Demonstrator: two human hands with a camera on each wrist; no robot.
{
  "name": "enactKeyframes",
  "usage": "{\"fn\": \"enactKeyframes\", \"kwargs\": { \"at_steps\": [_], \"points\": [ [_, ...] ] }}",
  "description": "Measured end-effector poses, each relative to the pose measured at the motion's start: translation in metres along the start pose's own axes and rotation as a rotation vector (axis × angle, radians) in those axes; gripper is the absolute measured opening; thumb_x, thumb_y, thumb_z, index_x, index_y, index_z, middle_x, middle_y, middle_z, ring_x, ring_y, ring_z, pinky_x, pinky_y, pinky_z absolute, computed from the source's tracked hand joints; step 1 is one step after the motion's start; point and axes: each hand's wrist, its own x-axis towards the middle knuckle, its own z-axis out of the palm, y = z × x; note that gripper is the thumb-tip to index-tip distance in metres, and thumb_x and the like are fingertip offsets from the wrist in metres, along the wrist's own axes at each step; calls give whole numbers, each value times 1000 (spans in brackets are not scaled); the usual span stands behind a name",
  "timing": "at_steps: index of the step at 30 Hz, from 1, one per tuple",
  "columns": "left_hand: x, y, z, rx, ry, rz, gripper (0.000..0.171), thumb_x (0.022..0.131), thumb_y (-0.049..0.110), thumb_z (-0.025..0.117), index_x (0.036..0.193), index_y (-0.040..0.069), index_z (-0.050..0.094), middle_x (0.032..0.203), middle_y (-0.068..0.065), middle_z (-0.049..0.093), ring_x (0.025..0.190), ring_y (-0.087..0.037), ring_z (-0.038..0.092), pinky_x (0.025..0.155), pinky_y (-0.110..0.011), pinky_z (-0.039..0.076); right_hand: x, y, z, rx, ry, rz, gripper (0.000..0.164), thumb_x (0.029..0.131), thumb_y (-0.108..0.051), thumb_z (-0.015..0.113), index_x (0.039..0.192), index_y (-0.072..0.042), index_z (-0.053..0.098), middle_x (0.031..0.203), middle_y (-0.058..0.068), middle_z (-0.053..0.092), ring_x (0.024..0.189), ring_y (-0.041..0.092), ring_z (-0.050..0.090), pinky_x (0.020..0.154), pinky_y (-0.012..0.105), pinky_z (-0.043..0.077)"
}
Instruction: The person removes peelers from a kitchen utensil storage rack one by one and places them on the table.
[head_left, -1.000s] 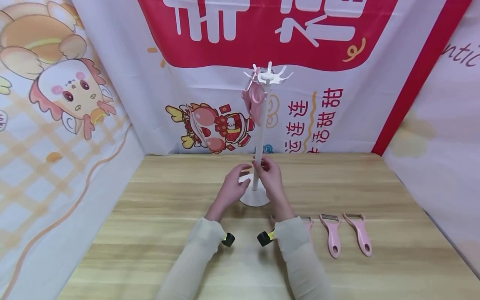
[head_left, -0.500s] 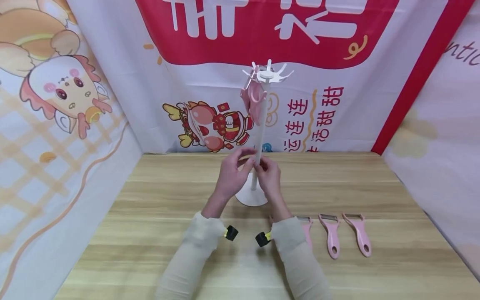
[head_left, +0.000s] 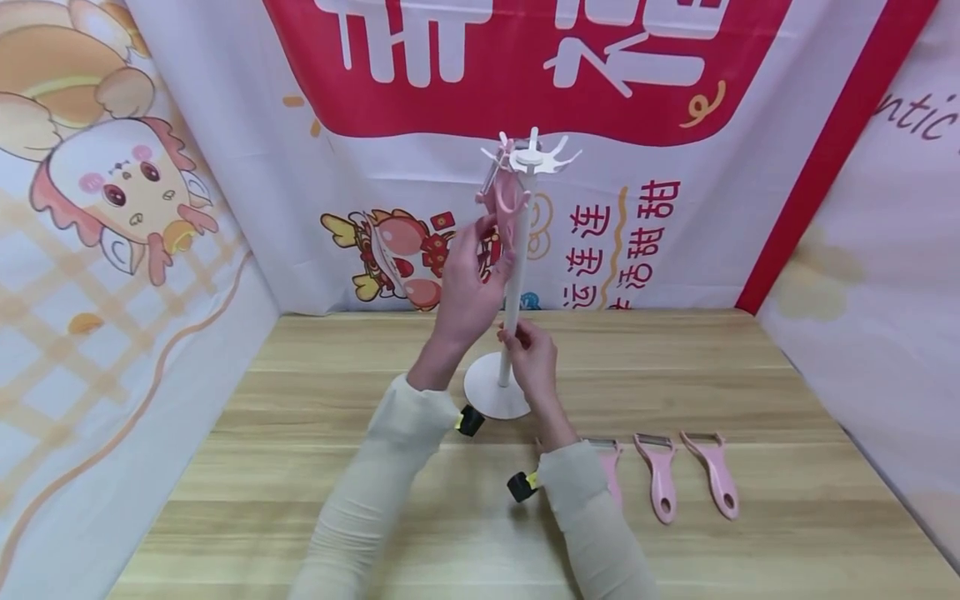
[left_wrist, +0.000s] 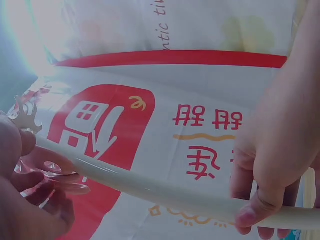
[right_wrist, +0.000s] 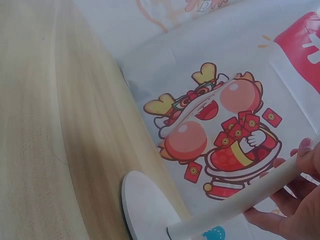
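A white stand (head_left: 522,242) with a round base and a ring of hooks on top rises from the table. My right hand (head_left: 534,358) grips its pole low down, with thumb and fingers round it in the right wrist view. Pink peelers (head_left: 512,200) hang close together from the left hooks. Just under them is my left hand (head_left: 468,287), raised beside the pole, its fingers loosely bent and spread. In the left wrist view, the left fingertips (left_wrist: 60,207) overlap the low ends of the hanging pink peelers (left_wrist: 60,165).
To the right on the wooden table (head_left: 300,467) lie more pink peelers, among them a middle peeler (head_left: 660,483), a far-right peeler (head_left: 716,475) and one partly behind the right sleeve (head_left: 588,492). A printed cloth (head_left: 630,92) hangs behind the table.
My left hand has come in to the pole from its left, then risen along it to the hanging peelers. The right hand stays low on the pole. The stand's base has shifted slightly left in view.
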Motion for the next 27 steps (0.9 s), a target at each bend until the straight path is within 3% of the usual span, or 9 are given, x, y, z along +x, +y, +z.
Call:
{"fn": "enactKeyframes", "kwargs": {
  "at_steps": [6, 12, 17, 20, 27],
  "points": [
    [4, 3, -1, 64, 35, 3, 45, 97, 24, 65, 133, 0, 56, 129, -15, 45, 120, -25, 50, 101, -39, 54, 2, 0, 2, -4, 0, -9, 18, 97, -9, 63, 113, -4, 71, 106, 15, 72, 103, 27, 68, 103, 46, 53],
    [4, 10, -2, 80, 3, 20, 42, 96, 25, 67, 128, 1, 55, 124, -15, 48, 111, -27, 51, 95, -45, 52, 1, 0, 0, -8, -11, 25, 20, 97, -14, 63, 114, -5, 70, 109, 11, 72, 106, 25, 68, 105, 47, 51],
    [4, 17, -3, 81, -31, 27, 43, 95, 27, 68, 127, 1, 53, 114, -14, 57, 99, -25, 56, 85, -41, 55, 0, 0, 0, -7, -18, 34, 21, 97, -16, 63, 115, -6, 70, 110, 10, 72, 108, 25, 67, 105, 46, 52],
    [4, 20, -4, -5, -73, 8, 40, 97, 22, 65, 128, 1, 50, 112, -16, 63, 95, -24, 62, 84, -38, 59, -1, 0, -1, -3, -24, 39, 22, 97, -16, 63, 115, -6, 70, 110, 10, 71, 109, 25, 67, 106, 47, 51],
    [6, 24, -11, -336, -214, -35, 33, 102, 7, 54, 131, -5, 45, 102, -23, 62, 87, -21, 66, 95, -35, 57, -1, -1, -2, -11, -22, 45, 19, 96, -19, 65, 112, -11, 71, 110, 9, 72, 110, 25, 66, 107, 48, 50]
  ]
}}
